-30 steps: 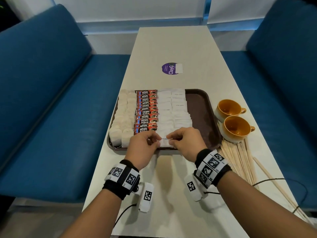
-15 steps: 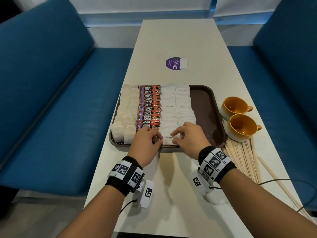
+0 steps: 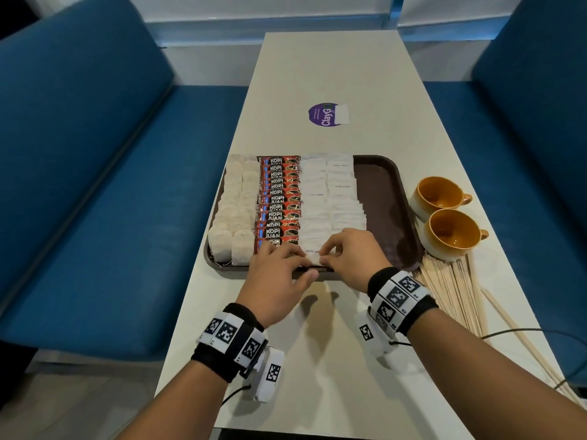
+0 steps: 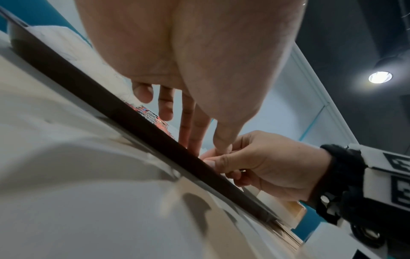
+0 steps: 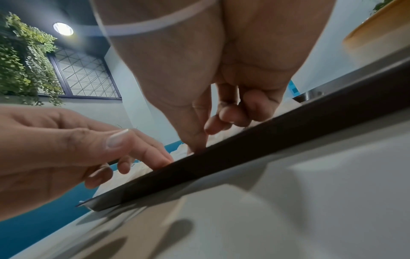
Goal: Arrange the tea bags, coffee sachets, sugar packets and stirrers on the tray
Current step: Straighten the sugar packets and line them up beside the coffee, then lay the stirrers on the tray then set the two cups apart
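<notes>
hands — left [image 3: 279, 274], right [image 3: 352, 252] pinch sugar packet [image 3: 313, 251] | tray [image 3: 386, 198] near edge — right strip bare

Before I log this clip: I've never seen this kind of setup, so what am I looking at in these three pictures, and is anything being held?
No machine here: a person's bare hands, with marker bands and small cameras strapped to the wrists. The wide picture comes from a head camera; the other two look up along each hand.

On the table sits a brown tray with rows of tea bags, red coffee sachets and white sugar packets. Beside it are two orange cups and wooden stirrers.

The left hand and right hand together pinch the nearest sugar packet at the tray's near edge.
</notes>
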Action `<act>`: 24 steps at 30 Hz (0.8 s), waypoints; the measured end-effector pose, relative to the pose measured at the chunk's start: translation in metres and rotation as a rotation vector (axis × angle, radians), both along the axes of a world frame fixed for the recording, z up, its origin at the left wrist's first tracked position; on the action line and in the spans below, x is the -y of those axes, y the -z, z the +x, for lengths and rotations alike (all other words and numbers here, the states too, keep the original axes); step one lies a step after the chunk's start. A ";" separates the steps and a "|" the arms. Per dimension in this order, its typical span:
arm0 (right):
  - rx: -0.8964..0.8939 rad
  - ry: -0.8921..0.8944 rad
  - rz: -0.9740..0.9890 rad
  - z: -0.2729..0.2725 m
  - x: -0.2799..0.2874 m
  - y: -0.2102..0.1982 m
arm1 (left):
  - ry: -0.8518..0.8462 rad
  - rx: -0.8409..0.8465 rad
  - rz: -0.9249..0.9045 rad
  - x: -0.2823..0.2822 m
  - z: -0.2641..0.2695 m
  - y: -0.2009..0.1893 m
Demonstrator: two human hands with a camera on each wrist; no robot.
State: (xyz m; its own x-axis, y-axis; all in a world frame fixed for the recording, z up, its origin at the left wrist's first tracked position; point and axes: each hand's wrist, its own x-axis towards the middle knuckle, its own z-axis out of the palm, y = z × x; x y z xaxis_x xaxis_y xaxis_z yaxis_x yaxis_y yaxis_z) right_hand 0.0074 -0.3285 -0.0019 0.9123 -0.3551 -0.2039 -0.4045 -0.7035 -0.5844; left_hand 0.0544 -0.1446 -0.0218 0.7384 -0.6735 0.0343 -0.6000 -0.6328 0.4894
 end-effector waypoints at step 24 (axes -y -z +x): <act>0.786 0.475 0.244 -0.172 0.112 -0.108 | 0.923 -0.085 0.389 0.174 -0.129 -0.059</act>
State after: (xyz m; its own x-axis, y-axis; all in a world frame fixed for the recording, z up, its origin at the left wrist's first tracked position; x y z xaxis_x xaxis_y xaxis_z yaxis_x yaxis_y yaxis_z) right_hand -0.1651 -0.4406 0.1058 0.5910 -0.7532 0.2888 -0.0456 -0.3886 -0.9203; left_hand -0.0742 -0.3189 0.0371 -0.0884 -0.9367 -0.3388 -0.9091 -0.0631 0.4117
